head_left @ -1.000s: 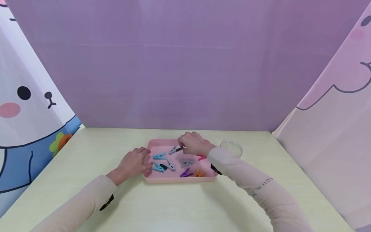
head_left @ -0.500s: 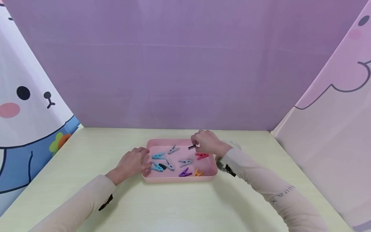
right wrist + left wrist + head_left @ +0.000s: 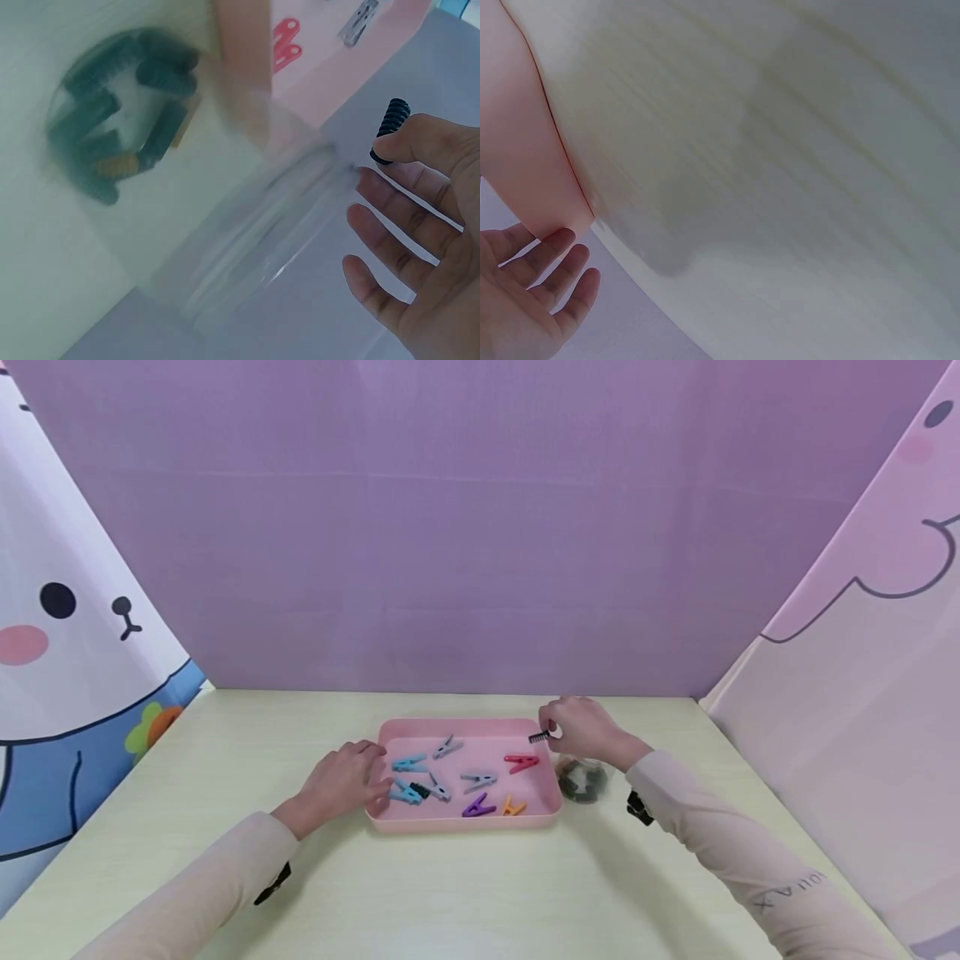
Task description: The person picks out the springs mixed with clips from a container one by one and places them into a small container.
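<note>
Pink plastic makes up the shallow tray, which sits on the pale tabletop and serves as the landmark. The right hand hovers just past the tray's far right corner, its thumb and forefinger pinching a small black ridged clip; that grip is a firm pinch, with the other fingers spread loosely, as the right wrist view shows. In that view the black clip sticks up from the fingertips above a clear jar.

The jar stands on the tabletop just beside the tray's right wall, right under the right hand, and holds several dark clips at its bottom.

The left hand rests at the tray's left wall, fingers relaxed and lightly bent, touching the rim and grasping nothing; its grip is released. The left wrist view shows only the open palm, the tray's side and blurred tabletop.

Inside the tray lie loose clothes pegs: two blue ones near its left wall, a short black clip beside them, grey ones toward its middle and far side, a red one near its right wall, and a purple and an orange one along its near wall.
</note>
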